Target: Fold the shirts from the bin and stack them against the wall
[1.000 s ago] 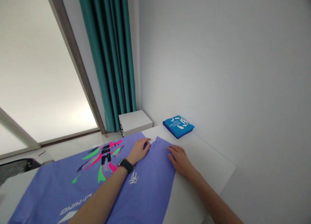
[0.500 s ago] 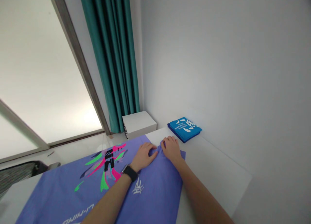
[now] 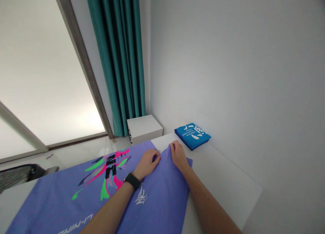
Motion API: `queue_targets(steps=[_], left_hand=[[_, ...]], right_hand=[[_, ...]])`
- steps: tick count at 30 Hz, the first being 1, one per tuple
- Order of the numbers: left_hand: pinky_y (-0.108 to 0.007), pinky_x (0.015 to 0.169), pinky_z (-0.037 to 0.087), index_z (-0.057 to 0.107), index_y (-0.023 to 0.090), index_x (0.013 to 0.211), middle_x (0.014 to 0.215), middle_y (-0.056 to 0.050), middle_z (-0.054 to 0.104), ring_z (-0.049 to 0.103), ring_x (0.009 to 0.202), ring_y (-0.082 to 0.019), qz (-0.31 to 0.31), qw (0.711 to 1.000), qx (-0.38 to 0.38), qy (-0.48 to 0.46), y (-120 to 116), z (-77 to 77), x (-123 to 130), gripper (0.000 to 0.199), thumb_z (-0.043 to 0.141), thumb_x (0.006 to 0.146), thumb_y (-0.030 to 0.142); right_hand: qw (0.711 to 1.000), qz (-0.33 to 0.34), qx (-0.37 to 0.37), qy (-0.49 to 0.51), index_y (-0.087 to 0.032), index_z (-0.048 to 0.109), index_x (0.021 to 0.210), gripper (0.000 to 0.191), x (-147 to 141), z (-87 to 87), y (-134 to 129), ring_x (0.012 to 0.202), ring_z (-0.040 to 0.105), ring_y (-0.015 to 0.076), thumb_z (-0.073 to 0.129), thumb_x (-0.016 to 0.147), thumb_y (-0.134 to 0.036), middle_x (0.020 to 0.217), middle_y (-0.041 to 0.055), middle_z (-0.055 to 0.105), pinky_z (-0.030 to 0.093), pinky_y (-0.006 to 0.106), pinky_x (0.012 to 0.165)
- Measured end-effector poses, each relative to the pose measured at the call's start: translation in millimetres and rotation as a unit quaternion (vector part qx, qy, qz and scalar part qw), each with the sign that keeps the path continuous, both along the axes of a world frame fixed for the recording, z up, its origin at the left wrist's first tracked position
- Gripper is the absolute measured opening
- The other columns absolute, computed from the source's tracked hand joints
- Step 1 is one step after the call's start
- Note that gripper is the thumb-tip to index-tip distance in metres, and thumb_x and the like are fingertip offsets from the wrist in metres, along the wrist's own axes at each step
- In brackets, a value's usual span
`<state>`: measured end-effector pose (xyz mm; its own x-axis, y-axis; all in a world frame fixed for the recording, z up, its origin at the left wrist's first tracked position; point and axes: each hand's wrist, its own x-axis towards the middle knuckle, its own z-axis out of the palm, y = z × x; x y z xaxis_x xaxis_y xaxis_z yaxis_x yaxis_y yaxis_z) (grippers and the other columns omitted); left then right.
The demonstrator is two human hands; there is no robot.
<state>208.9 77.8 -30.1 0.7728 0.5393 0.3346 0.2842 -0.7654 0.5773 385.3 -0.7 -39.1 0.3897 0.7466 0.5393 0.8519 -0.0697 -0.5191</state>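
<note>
Some purple cloth lies spread; the right hand pinches its far edge, the left hand rests on it (grip unclear). Probably light, soft, best pinched at edges.

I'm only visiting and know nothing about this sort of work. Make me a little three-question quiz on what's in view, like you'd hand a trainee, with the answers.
1. Open question: what colour is the folded cloth on the white table?

2. True or false: the right hand pinches the edge of the purple cloth.

3. Multiple choice: just behind which hand is the dark watch worn?
a) the right
b) the left
c) neither

Key:
1. Blue, with white print.
2. True.
3. b, the left hand.
</note>
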Motion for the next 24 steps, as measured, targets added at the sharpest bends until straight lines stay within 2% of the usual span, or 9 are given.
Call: queue_targets(steps=[3, 5, 8, 11, 15, 18, 21, 24], left_hand=[[-0.035, 0.08, 0.045, 0.057, 0.021, 0.084, 0.086, -0.004, 0.066, 0.06, 0.085, -0.021, 0.007, 0.998, -0.053, -0.023, 0.4, 2.4, -0.6, 0.02, 0.045, 0.092, 0.034], [-0.032, 0.077, 0.047, 0.056, 0.021, 0.086, 0.081, -0.002, 0.067, 0.061, 0.078, -0.019, -0.001, 0.994, -0.101, -0.046, -0.2, 4.5, -1.0, 0.022, 0.043, 0.094, 0.036], [-0.031, 0.079, 0.048, 0.056, 0.021, 0.1, 0.08, 0.0, 0.068, 0.063, 0.076, -0.017, -0.023, 0.988, -0.135, -0.069, -1.3, 6.4, -1.8, 0.018, 0.05, 0.091, 0.035], [-0.03, 0.08, 0.047, 0.055, 0.021, 0.115, 0.084, 0.001, 0.068, 0.063, 0.079, -0.017, -0.02, 0.992, -0.114, -0.058, -1.2, 6.3, -2.7, 0.03, 0.057, 0.086, 0.03], [-0.031, 0.081, 0.047, 0.061, 0.021, 0.107, 0.084, 0.0, 0.066, 0.063, 0.08, -0.017, -0.006, 0.996, -0.081, -0.032, 1.1, 2.7, -2.2, 0.022, 0.053, 0.088, 0.027], [-0.033, 0.084, 0.046, 0.062, 0.021, 0.104, 0.086, -0.001, 0.067, 0.062, 0.084, -0.018, 0.0, 0.998, -0.059, -0.021, 2.8, -1.5, -0.8, 0.019, 0.053, 0.088, 0.026], [-0.035, 0.085, 0.045, 0.062, 0.02, 0.101, 0.087, -0.003, 0.067, 0.062, 0.087, -0.019, 0.002, 0.999, -0.043, -0.012, 3.1, -3.7, -0.2, 0.018, 0.051, 0.087, 0.023], [-0.036, 0.086, 0.044, 0.063, 0.021, 0.094, 0.088, -0.003, 0.067, 0.061, 0.089, -0.02, -0.009, 1.0, -0.029, -0.005, 2.5, -2.9, -0.7, 0.016, 0.048, 0.088, 0.02]], right_hand=[[1.0, -0.018, -0.025, 0.007, -0.022, 0.053, 0.094, 0.027, 0.8, 4.2, -2.3, 0.084, 0.058, 0.0206, 0.028, 0.098, -0.029, 0.089, 0.0059, 0.064, 0.043, 0.033, 0.083], [0.999, -0.024, -0.036, 0.01, -0.02, 0.054, 0.103, 0.03, 2.1, 6.1, -3.8, 0.085, 0.061, 0.0205, 0.027, 0.098, -0.029, 0.094, 0.0072, 0.066, 0.044, 0.032, 0.081], [0.999, -0.027, -0.041, 0.003, -0.018, 0.052, 0.12, 0.035, 3.6, 7.1, -5.3, 0.094, 0.063, 0.0205, 0.026, 0.098, -0.028, 0.108, 0.0102, 0.067, 0.046, 0.031, 0.082], [0.997, -0.039, -0.061, -0.017, -0.017, 0.049, 0.128, 0.039, 3.6, 8.4, -5.8, 0.099, 0.064, 0.021, 0.026, 0.099, -0.028, 0.117, 0.0107, 0.066, 0.046, 0.03, 0.081], [0.989, -0.075, -0.127, -0.033, -0.018, 0.046, 0.135, 0.041, 4.3, 10.9, -6.3, 0.086, 0.067, 0.0214, 0.028, 0.1, -0.03, 0.104, 0.0084, 0.071, 0.044, 0.029, 0.074], [0.982, -0.069, -0.17, -0.051, -0.018, 0.048, 0.134, 0.041, 8.5, 9.9, -8.9, 0.087, 0.066, 0.0215, 0.032, 0.101, -0.034, 0.096, 0.0079, 0.072, 0.042, 0.03, 0.079], [0.978, -0.019, -0.192, -0.085, -0.019, 0.053, 0.129, 0.037, 15.1, 6.0, -14.2, 0.104, 0.061, 0.0223, 0.041, 0.097, -0.032, 0.11, 0.0096, 0.07, 0.038, 0.033, 0.093], [0.974, 0.013, -0.2, -0.101, -0.02, 0.052, 0.131, 0.038, 21.4, 2.7, -18.6, 0.114, 0.056, 0.0212, 0.044, 0.094, -0.023, 0.126, 0.0085, 0.063, 0.035, 0.034, 0.098]])
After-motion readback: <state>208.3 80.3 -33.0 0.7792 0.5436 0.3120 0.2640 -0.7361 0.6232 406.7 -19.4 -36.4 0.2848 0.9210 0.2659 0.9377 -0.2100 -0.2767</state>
